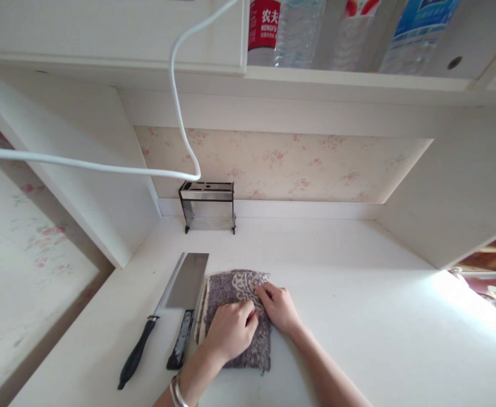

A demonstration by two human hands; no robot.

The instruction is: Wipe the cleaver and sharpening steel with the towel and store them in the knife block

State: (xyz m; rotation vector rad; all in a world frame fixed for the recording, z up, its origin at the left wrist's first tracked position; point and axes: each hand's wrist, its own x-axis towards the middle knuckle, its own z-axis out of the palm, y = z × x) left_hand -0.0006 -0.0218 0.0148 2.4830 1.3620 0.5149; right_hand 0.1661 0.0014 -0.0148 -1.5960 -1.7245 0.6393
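The folded grey cloth (252, 351) lay on the white counter (349, 316). The left hand (233, 328) curled on top and the right hand (279, 308) bent over its right side; whether either gripped it could not be told. A cleaver (188, 281) and sharpening rod (141, 346) lay left. Behind stood a knife rack (208, 195); overhead, a cupboard (470, 37) held plastic bottles (301, 34) above flowered wallpaper (299, 164).

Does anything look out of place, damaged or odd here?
A white cable hangs awkwardly across the view. The cleaver handle shows pale patches, perhaps wear; the folded cloth has loose threads at its edge. No spill shows.
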